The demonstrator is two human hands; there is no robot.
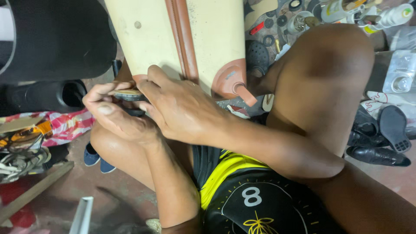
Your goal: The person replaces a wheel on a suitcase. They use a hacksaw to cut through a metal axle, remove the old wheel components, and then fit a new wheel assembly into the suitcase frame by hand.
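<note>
A cream suitcase (208, 39) with a brown zip strip and reddish-brown corner pieces stands on end between my knees. At its lower left corner my left hand (115, 115) pinches a small dark wheel (129, 95) between thumb and fingers. My right hand (182, 108) lies over the same corner, its fingers curled onto the wheel and the corner edge. The corner piece under my hands is mostly hidden. The right corner piece (232, 80) shows a short peg sticking out.
A black case (52, 39) and a black tube (43, 95) lie at the left. Tools and a striped cloth (65, 125) sit lower left. Black shoes (381, 138) lie at the right. Bottles, rings and small parts (303, 17) crowd the floor at the top right.
</note>
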